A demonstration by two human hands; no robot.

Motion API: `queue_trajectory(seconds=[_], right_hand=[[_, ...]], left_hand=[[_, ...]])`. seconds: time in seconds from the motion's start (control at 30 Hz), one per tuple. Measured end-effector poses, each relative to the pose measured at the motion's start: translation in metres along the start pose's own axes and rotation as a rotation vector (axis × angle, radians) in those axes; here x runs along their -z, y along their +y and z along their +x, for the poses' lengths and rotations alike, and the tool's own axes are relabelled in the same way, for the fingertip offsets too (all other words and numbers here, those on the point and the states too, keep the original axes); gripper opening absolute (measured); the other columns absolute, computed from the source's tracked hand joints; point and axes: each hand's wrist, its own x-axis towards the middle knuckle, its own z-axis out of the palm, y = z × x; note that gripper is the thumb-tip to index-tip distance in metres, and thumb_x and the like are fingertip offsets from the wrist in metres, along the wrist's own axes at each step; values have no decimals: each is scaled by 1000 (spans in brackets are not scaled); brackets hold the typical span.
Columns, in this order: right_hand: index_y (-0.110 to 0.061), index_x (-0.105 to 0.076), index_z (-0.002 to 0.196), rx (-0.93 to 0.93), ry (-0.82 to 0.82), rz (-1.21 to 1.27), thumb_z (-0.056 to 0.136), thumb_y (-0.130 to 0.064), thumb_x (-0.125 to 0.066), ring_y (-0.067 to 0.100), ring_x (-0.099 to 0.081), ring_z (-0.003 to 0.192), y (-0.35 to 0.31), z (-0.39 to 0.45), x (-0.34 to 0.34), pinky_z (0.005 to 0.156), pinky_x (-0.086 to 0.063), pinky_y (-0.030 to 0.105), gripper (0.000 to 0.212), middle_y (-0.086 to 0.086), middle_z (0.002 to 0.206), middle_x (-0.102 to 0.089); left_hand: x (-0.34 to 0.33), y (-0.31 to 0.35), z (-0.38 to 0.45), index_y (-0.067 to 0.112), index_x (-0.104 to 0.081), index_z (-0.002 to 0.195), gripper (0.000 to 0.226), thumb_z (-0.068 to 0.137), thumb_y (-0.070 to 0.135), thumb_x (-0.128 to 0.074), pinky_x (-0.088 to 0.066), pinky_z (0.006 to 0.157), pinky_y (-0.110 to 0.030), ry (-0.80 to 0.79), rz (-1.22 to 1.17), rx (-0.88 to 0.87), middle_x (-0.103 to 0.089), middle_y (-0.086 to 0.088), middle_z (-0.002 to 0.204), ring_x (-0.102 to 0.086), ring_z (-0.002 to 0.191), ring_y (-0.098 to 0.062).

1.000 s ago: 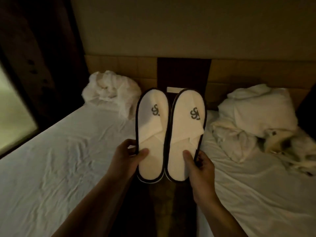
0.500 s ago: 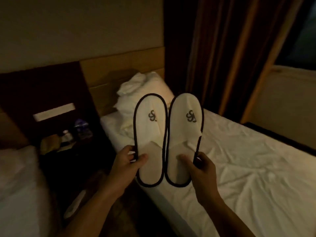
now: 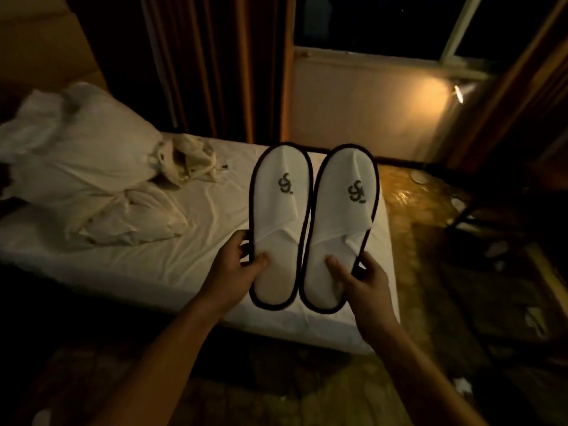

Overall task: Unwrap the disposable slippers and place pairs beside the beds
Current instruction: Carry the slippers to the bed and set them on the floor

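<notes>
Slippers: the left slipper (image 3: pixel 278 222) and right slipper (image 3: pixel 341 229) are held up side by side at centre, toes toward 12 o'clock, above the bed (image 3: pixel 190 241) corner. The left hand (image 3: pixel 236 272) clamps one heel, the right hand (image 3: pixel 362 278) the other. Open patterned floor (image 3: pixel 430 241) lies at 3 o'clock; rumpled pillows (image 3: pixel 76 161) at 10, curtains (image 3: pixel 221 63) at 12.

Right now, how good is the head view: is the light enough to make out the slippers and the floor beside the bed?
Head view: dim and warm-toned, lit mostly by one lamp glaring at upper right. The white slippers read sharply, logos legible. The floor shows glare near the lamp and falls into near-black shadow nearer the camera. The pillows look slightly smeared, and edges bow from the wide lens.
</notes>
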Motion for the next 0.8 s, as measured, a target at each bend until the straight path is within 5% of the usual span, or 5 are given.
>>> queue_trajectory(seconds=[0.2, 0.5, 0.67, 0.8], right_hand=[[-27, -69, 124, -72, 39, -28, 77, -40, -87, 21, -78, 102, 23, -45, 44, 77, -65, 40, 52, 1, 113, -80], [-24, -69, 124, -98, 157, -65, 81, -34, -85, 15, -77, 100, 33, -93, 41, 81, -65, 36, 47, -1, 113, -79], [-27, -69, 123, -111, 151, -82, 83, -34, -84, 14, -77, 100, 41, -107, 24, 79, -65, 34, 43, -4, 112, -79], [-26, -67, 127, -127, 145, -84, 82, -36, -83, 13, -76, 101, 46, -117, 18, 76, -64, 29, 48, -4, 114, -78]], left_hand=[[-31, -29, -43, 23, -59, 126, 37, 92, 20, -73, -61, 90, -37, -66, -20, 92, -70, 3, 119, -69, 109, -15], [-27, -39, -75, 33, -58, 114, 30, 91, 22, -74, -60, 86, -34, -139, 6, 66, -68, -1, 120, -67, 111, -17], [-9, -49, -83, 40, -58, 107, 29, 91, 22, -74, -58, 95, -49, -155, -23, 81, -67, -6, 126, -66, 117, -25], [-2, -57, -89, 38, -59, 105, 27, 92, 20, -74, -61, 87, -37, -160, -45, 100, -69, 0, 117, -68, 109, -19]])
